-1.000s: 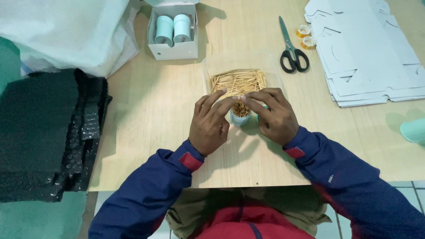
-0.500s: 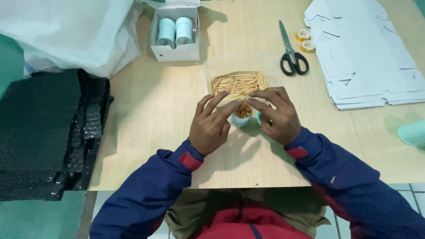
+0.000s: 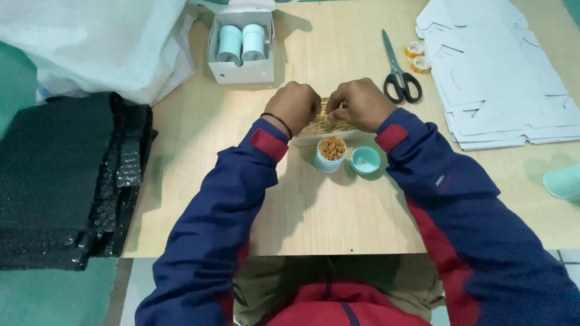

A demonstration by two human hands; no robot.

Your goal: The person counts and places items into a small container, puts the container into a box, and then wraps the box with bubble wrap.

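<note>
Wooden toothpicks lie piled on the table; the left hand and right hand both pinch into them with curled fingers. Just nearer stand a full pot and lid (both pale blue).

Lid just R of toothpick jar

A pale wooden counter is seen, on which scissors, flat white cardboard blanks, a white box, a toothpick pile, a filled cup and its lid are laid.
</note>
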